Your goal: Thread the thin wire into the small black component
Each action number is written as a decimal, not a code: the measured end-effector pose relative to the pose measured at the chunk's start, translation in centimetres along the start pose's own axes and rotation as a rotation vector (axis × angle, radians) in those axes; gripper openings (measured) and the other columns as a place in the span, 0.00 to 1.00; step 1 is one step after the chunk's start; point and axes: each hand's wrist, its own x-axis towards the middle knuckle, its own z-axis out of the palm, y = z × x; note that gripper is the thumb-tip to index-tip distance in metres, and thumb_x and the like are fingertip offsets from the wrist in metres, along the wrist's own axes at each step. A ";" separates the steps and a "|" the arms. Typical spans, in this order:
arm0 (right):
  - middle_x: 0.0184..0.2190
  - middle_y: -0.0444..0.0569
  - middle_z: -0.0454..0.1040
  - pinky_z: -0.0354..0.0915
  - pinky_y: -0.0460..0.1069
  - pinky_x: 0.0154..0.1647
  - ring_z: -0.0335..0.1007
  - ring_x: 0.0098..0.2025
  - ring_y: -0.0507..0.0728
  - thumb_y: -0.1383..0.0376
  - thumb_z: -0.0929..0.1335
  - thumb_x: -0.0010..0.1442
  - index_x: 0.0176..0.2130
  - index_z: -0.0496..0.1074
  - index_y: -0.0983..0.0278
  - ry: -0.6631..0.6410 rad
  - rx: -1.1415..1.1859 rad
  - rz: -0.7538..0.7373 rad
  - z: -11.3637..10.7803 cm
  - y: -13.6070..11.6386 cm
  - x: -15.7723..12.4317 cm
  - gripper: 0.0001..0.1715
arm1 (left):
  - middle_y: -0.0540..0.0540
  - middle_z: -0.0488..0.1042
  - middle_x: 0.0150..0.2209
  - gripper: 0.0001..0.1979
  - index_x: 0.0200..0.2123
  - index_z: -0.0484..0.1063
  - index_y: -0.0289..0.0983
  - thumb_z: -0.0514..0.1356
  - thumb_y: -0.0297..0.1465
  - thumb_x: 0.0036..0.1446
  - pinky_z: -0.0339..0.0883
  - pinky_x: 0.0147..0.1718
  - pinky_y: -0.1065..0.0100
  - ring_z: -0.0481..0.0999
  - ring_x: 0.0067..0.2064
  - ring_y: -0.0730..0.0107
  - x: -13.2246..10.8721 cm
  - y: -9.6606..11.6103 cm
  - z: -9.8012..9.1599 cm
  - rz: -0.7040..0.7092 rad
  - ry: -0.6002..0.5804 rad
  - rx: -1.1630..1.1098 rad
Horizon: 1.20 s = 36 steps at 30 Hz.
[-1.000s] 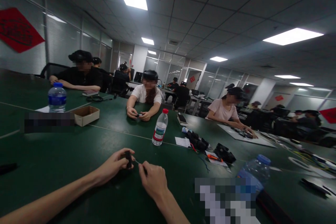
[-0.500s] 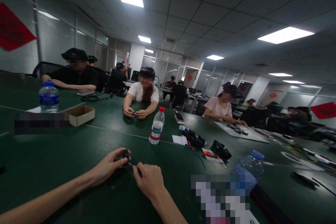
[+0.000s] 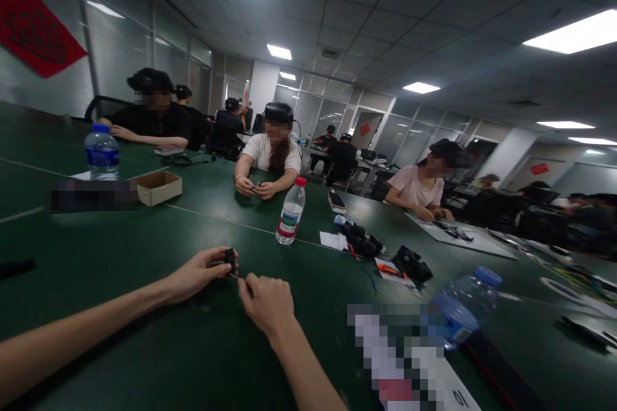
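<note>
Over the green table, my left hand (image 3: 205, 273) is closed on a small black block-shaped part (image 3: 230, 259), held between thumb and fingers. My right hand (image 3: 270, 305) is closed just to the right, wrapped round a screwdriver (image 3: 234, 276). Only the screwdriver's thin metal shaft shows; its handle is hidden inside my fingers. The shaft points left at the lower end of the black part, and I cannot tell whether its tip sits in it. A water bottle with a red cap (image 3: 290, 212) stands upright beyond my hands.
An open cardboard box (image 3: 159, 189) and a blue-capped bottle (image 3: 102, 153) stand at the left. To the right lie black parts (image 3: 361, 239), an orange-handled tool (image 3: 391, 271), a phone (image 3: 336, 201) and a tilted large bottle (image 3: 465, 305). Co-workers sit across the table.
The camera view has tilted down and turned left, so most things sit higher in the picture. Both hands keep their grips, the screwdriver shaft still at the black part.
</note>
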 end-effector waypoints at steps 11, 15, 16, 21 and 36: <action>0.34 0.51 0.79 0.66 0.50 0.35 0.76 0.33 0.57 0.54 0.54 0.70 0.41 0.72 0.61 0.035 0.029 0.050 0.5 0.5 -0.4 0.24 | 0.43 0.76 0.48 0.22 0.48 0.73 0.38 0.67 0.40 0.51 0.69 0.52 0.57 0.75 0.50 0.56 0.1 0.1 0.6 -0.038 0.054 -0.017; 0.34 0.52 0.79 0.67 0.50 0.34 0.76 0.33 0.58 0.54 0.54 0.70 0.40 0.72 0.61 0.038 0.033 0.064 0.7 0.6 -0.4 0.24 | 0.44 0.76 0.47 0.21 0.49 0.72 0.39 0.66 0.39 0.52 0.69 0.52 0.56 0.76 0.49 0.58 0.0 0.1 0.6 -0.039 0.053 -0.035; 0.34 0.52 0.79 0.66 0.50 0.35 0.76 0.33 0.57 0.54 0.54 0.70 0.40 0.73 0.61 0.033 0.033 0.067 0.6 0.6 -0.4 0.24 | 0.44 0.76 0.46 0.21 0.49 0.73 0.40 0.66 0.40 0.52 0.69 0.52 0.57 0.76 0.49 0.58 0.0 0.1 0.6 -0.040 0.058 -0.034; 0.34 0.53 0.79 0.67 0.50 0.35 0.76 0.33 0.58 0.55 0.56 0.69 0.40 0.73 0.61 0.007 0.025 0.084 0.1 0.3 -0.4 0.22 | 0.44 0.77 0.44 0.20 0.47 0.73 0.40 0.66 0.39 0.51 0.71 0.49 0.58 0.76 0.48 0.57 0.0 0.4 0.6 -0.050 0.068 -0.024; 0.34 0.53 0.79 0.67 0.51 0.34 0.76 0.32 0.57 0.54 0.54 0.70 0.40 0.72 0.61 -0.007 0.013 0.091 0.0 0.2 -0.5 0.24 | 0.43 0.77 0.44 0.20 0.44 0.74 0.38 0.67 0.40 0.49 0.71 0.46 0.60 0.76 0.47 0.56 -0.2 0.6 0.7 -0.037 0.079 0.057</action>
